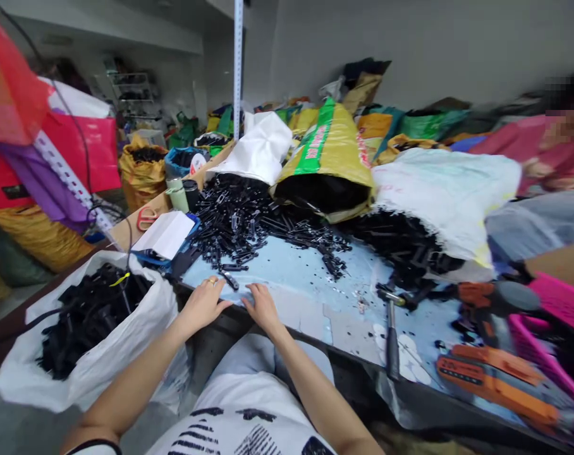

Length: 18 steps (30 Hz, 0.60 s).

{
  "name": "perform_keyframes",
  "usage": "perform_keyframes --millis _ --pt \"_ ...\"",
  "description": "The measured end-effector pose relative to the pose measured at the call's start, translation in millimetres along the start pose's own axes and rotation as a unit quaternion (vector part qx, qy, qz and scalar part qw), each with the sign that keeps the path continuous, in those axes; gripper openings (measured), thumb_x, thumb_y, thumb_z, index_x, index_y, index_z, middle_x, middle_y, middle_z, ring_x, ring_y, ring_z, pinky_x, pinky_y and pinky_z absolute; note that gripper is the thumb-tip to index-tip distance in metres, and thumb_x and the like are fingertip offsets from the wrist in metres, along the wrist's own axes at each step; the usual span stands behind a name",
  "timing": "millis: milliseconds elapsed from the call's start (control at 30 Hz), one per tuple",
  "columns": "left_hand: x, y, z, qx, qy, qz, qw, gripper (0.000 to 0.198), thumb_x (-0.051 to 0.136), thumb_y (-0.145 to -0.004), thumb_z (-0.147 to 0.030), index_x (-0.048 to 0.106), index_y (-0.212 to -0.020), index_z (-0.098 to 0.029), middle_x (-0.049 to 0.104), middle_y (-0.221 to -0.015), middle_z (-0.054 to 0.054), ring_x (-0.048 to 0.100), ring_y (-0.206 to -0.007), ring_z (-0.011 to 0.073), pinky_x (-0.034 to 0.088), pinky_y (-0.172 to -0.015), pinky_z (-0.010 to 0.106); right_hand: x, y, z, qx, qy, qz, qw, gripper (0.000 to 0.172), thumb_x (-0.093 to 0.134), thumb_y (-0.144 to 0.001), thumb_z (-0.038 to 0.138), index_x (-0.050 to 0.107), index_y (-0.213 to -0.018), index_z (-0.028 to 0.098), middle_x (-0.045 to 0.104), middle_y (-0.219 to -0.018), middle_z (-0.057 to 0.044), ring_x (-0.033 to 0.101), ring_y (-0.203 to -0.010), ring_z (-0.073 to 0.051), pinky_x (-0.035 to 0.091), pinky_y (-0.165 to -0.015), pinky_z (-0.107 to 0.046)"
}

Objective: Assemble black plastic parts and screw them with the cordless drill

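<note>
My left hand (204, 304) lies at the front edge of the blue-covered table (296, 272), wearing a ring, its thumb held away from the fingers. To its right, my right hand (262, 306) rests on the same edge with fingers apart. Neither hand shows anything in its grasp. Just beyond and between them is a single black plastic part (229, 280), nearest to my left fingertips. Farther back spreads a heap of similar black parts (234, 218). A yellow sack (332, 155) and a white sack (263, 142) lie open behind that heap.
A white sack of black pieces (97, 309) stands at left. On the right are a hammer (392, 335), an orange power tool (498, 379), another drill-like tool (495, 297) and a pink basket (547, 354). Scissors (146, 218) lie back left. A person (528, 145) is at far right.
</note>
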<state>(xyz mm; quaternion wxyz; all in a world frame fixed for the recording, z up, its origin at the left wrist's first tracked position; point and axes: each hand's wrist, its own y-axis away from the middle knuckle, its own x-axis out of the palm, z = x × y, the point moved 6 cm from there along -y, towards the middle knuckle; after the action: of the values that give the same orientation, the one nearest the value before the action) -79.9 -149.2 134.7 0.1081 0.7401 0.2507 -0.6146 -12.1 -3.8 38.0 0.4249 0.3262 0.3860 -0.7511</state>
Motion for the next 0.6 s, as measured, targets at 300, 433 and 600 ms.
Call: perform_keyframes --millis 300,433,600 --pt "46.5 -103.7 3.4 0.009 -0.061 0.093 0.994 0.052 0.061 -0.081 -0.039 0.05 -0.124 -0.012 0.044 -0.135 0.021 0.039 -0.129 0.0324 0.037 -0.102 0.041 -78.9 104.7 -129.5 0.077 -0.026 -0.152 0.985 0.019 0.049 -0.089 0.035 0.061 -0.093 0.021 0.064 -0.094 -0.009 0.058 -0.092 -0.024 0.048 -0.083 -0.043" --pt "51.9 -148.9 25.3 -0.024 -0.092 0.072 0.993 0.052 0.059 -0.082 -0.041 0.05 -0.124 -0.011 0.045 -0.134 0.021 0.039 -0.13 0.0319 0.037 -0.103 0.04 -96.5 121.1 -146.9 0.111 -0.04 -0.237 0.964 0.015 0.048 -0.089 0.033 0.062 -0.089 0.027 0.065 -0.088 -0.009 0.06 -0.087 -0.026 0.049 -0.08 -0.046" --pt "67.9 -218.0 49.6 -0.044 -0.124 0.024 0.991 0.059 0.052 -0.085 -0.045 0.045 -0.129 -0.007 0.038 -0.14 0.024 0.027 -0.136 0.0349 0.032 -0.106 0.044 -92.5 118.6 -139.0 0.146 -0.033 -0.221 0.964 0.014 0.049 -0.087 0.031 0.063 -0.088 0.031 0.067 -0.089 -0.009 0.061 -0.086 -0.027 0.049 -0.079 -0.048"
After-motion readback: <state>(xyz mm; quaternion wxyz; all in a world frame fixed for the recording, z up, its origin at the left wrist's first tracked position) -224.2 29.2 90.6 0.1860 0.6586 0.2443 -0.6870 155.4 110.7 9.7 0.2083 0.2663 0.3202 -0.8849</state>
